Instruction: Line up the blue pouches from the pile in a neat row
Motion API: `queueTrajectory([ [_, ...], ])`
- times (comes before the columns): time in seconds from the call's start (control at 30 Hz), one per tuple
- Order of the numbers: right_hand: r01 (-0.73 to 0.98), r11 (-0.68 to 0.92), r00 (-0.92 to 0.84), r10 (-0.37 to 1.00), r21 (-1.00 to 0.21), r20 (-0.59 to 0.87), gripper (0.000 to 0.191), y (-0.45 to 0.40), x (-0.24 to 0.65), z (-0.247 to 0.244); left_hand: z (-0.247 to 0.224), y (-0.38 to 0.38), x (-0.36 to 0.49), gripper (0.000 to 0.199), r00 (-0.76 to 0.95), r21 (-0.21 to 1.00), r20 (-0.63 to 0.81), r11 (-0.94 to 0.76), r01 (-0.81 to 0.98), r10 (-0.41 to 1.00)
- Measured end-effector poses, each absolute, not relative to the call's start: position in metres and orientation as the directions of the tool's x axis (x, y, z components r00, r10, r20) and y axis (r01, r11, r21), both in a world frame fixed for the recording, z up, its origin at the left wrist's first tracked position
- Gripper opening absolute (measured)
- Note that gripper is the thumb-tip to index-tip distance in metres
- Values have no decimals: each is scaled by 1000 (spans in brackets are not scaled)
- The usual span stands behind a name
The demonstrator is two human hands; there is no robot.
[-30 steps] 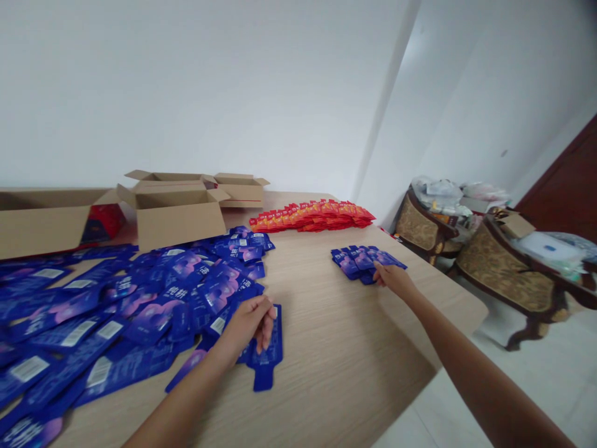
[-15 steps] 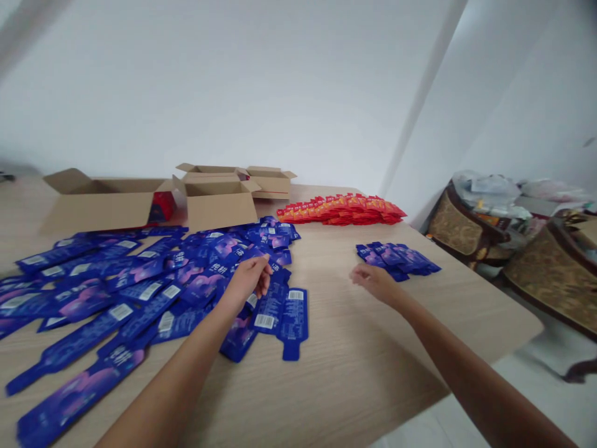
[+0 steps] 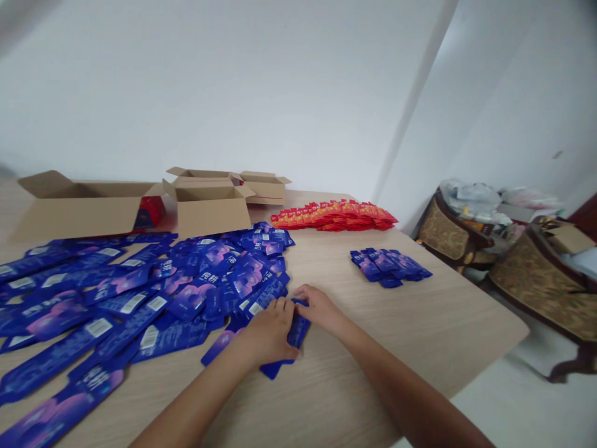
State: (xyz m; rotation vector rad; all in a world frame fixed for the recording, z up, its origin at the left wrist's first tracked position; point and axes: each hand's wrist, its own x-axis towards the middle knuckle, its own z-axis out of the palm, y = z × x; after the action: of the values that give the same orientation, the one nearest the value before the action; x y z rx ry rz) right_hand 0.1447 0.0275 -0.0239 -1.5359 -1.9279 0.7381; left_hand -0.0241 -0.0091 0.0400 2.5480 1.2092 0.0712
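My left hand point(image 3: 275, 330) is closed over a blue pouch point(image 3: 298, 330) at the right edge of a loose heap, its thumb along the lower part. My right hand point(image 3: 314, 306) pinches the same pouch at its upper end. The hands nearly meet, so much of the pouch is covered. To the left spreads the heap of blue pouches point(image 3: 196, 292), some showing barcodes and others pink pictures. A smaller blue pile point(image 3: 389, 266) lies apart, farther right on the table.
Open cardboard boxes point(image 3: 212, 214) stand behind the heap, one with a red box point(image 3: 152, 211) beside it. Red sachets point(image 3: 333, 216) lie in overlapping rows at the back of the wooden table point(image 3: 373, 348). Two patterned chairs point(image 3: 448, 230) piled with bags stand to the right.
My right hand has moved left from beside the small pile to the pouch. My left hand has shifted right and down onto it, and the pouch is now tilted.
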Motion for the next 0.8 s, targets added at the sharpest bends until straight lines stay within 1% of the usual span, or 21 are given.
queueTrajectory([
  [0.07,535,129,-124,990,-835,73,25,31,148,-29,38,-13,-18,74,634,251,-74,-600,759,770],
  [0.1,474,114,-106,992,-873,72,22,33,150,-29,37,-14,-15,70,638,233,-63,-610,757,768],
  [0.13,429,118,-98,992,-896,84,18,33,151,-27,36,-14,-13,66,644,220,-42,-621,752,764],
  [0.2,409,199,-121,979,-890,164,13,31,154,-18,34,-9,-12,57,639,230,6,-623,748,769],
  [0.27,433,332,-208,941,-838,266,22,26,158,-4,33,1,-15,46,594,313,36,-574,757,803],
  [0.33,433,424,-309,899,-795,311,28,21,162,8,34,14,-22,34,544,467,47,-500,729,838],
  [0.37,414,431,-345,890,-802,299,30,19,164,12,35,20,-25,29,533,558,45,-464,688,845],
  [0.4,385,410,-364,891,-827,273,32,18,166,14,35,25,-28,25,532,652,39,-425,628,846],
  [0.47,301,322,-348,914,-897,211,36,18,168,13,37,31,-32,27,536,824,-5,-301,481,844],
  [0.53,218,249,-286,941,-944,182,39,20,168,10,38,32,-33,34,539,932,-79,-130,339,838],
  [0.6,182,236,-210,958,-955,196,41,22,167,6,39,31,-33,37,560,977,-141,24,211,817],
  [0.67,157,228,-138,968,-961,207,43,23,166,3,41,30,-32,37,575,985,-169,120,122,801],
  [0.73,113,193,-92,979,-975,183,45,25,164,3,41,30,-33,35,553,983,-181,155,94,813],
  [0.8,78,124,-100,988,-989,116,46,25,165,5,41,31,-33,35,505,983,-182,147,109,844],
])
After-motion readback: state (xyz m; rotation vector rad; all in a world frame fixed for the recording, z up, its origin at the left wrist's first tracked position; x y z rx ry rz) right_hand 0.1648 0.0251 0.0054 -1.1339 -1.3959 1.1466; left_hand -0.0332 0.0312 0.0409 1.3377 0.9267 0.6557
